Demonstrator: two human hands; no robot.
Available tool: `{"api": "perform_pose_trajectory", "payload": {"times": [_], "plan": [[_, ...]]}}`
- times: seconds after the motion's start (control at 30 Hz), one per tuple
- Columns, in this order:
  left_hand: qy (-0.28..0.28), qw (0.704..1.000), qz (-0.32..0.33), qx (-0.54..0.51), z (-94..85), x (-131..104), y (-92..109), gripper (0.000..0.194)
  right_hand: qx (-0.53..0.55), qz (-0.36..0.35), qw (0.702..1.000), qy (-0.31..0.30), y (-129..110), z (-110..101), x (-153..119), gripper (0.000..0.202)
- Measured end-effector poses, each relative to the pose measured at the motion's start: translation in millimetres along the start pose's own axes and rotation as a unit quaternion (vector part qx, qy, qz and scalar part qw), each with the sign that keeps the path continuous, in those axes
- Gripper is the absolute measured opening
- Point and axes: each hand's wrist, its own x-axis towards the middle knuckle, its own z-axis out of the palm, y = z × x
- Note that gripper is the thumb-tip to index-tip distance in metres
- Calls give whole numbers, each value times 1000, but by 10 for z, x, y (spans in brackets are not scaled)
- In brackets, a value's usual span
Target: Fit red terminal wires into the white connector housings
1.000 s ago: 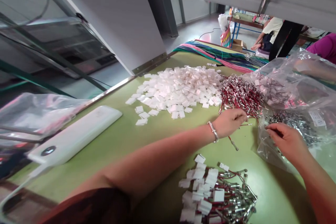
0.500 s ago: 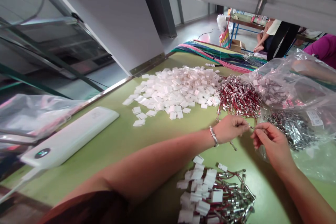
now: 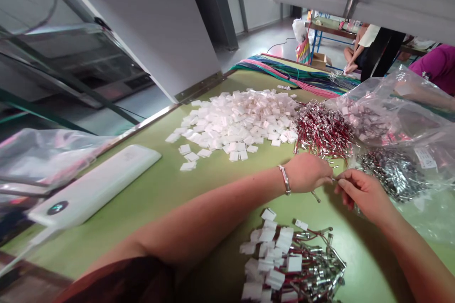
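Observation:
My left hand (image 3: 308, 173), with a silver bracelet at the wrist, is closed in a pinch, its fingertips partly hidden behind the hand. My right hand (image 3: 366, 195) pinches a thin metal piece (image 3: 334, 179) between thumb and forefinger. The fingertips of both hands almost meet at this piece. Below the left hand shows a metal-tipped lead end (image 3: 316, 196); whether that hand holds it I cannot tell. Nearer to me lies a bunch of red wire leads with metal ends (image 3: 320, 265) and white plastic connector housings (image 3: 275, 278).
Beyond my hands are a heap of white housings (image 3: 238, 120), a pile of red metal-tipped leads (image 3: 323, 130) and clear bags of metal parts (image 3: 394, 175). A white power bank (image 3: 95, 184) lies left. Bundled wires (image 3: 284, 73) run along the back; other people sit beyond.
My left hand has turned, so its back covers more of the fingers. The right hand has shifted slightly left, and the fingertips are closer together around the metal piece.

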Motion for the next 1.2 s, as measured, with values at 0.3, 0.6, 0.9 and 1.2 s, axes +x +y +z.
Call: {"api": "perform_pose_trajectory", "payload": {"times": [0.3, 0.6, 0.9, 1.2], "plan": [[-159, 986, 2, 50, -160, -50, 78, 15, -430, -121, 888, 107, 189, -28, 294, 24], [-173, 984, -23, 21, -92, -28, 188, 32, -367, -174, 909, 90, 188, -105, 216, 21], [63, 997, 32, -7, -106, -28, 171, 41, -279, -155, 937, 140, 33, 214, 62, 22], [94, 979, -133, -124, -14, 35, 5, 26, -302, -78, 933, 181, 172, -459, 160, 21]]}}
